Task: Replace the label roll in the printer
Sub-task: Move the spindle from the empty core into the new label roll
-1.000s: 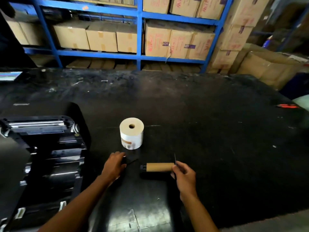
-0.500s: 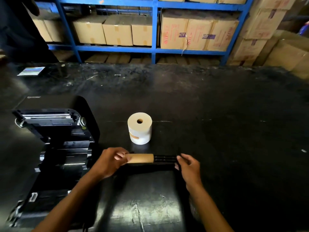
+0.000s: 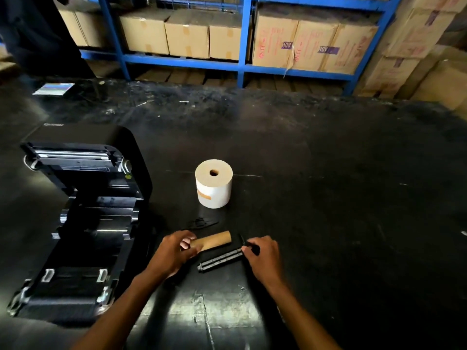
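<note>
The black label printer (image 3: 83, 210) stands at the left of the black table with its lid open. A full white label roll (image 3: 213, 183) stands on end in the middle. In front of it my left hand (image 3: 174, 251) grips the left end of an empty brown cardboard core (image 3: 214, 242). My right hand (image 3: 262, 253) holds the right end of a black spindle (image 3: 219, 260), which lies free of the core and slants just below it. A small black plastic part (image 3: 202, 223) lies flat between the roll and the core.
Blue metal shelving (image 3: 242, 64) with several cardboard boxes runs along the far side. More boxes (image 3: 414, 54) are stacked at the right. A small printed card (image 3: 54, 88) lies at the far left of the table, beside a dark-clothed person (image 3: 38, 34).
The black spindle has come out of the cardboard core: my left hand slid the core off leftward while my right hand kept the spindle's end. The view has shifted right.
</note>
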Available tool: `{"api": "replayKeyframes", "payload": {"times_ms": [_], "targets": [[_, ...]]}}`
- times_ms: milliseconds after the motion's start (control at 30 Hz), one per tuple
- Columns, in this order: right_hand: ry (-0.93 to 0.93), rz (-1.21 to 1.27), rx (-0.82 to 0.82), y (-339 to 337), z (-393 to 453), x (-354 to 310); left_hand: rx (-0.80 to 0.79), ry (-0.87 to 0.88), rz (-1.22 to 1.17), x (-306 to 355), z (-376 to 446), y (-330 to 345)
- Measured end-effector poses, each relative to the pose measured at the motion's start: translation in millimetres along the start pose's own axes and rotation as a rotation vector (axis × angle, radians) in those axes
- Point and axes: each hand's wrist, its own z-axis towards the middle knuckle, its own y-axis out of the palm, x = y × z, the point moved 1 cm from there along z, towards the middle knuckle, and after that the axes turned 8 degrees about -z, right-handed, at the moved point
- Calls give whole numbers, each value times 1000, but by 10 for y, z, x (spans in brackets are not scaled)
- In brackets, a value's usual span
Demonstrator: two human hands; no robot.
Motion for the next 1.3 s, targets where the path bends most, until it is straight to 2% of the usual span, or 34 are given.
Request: {"api": "replayKeyframes", "payload": {"times_ms": [100,200,300,400,533,700,800,900,1000,1100,1200,1300], "targets": [[-30,67,-31,-171,139,-94,60,-11,-26,40,96,-25],[-90,176,15,-389,373,-338,145,-51,-125,184,294,-78],[-265,143,34,-524,664,-718,181,-239,-457,393,566,-93],[-377,11,-39,-461,942,-1064,123,-426,-679,522,808,-38],[-349,-264,-141,-201,1179,-1268,53,-460,-692,622,910,-4],[-317,-283,-92,-70,1282,-1344,73,-514,-667,665,873,-54],[-213,-83,-98,-210,1303,-1322,113,-510,-669,733,806,-66],[-28,402,-141,-399,1220,-1219,246,-500,-751,864,726,-116],[160,735,-266,-522,992,-1119,222,-495,-905,1033,589,-159],[191,843,-278,-579,759,-1088,147,-503,-1023,1208,444,-140],[140,895,-267,-659,494,-1103,160,-490,-1104,1300,344,-85],[27,830,-157,-765,303,-1074,162,-459,-1132,1375,217,-45]]}}
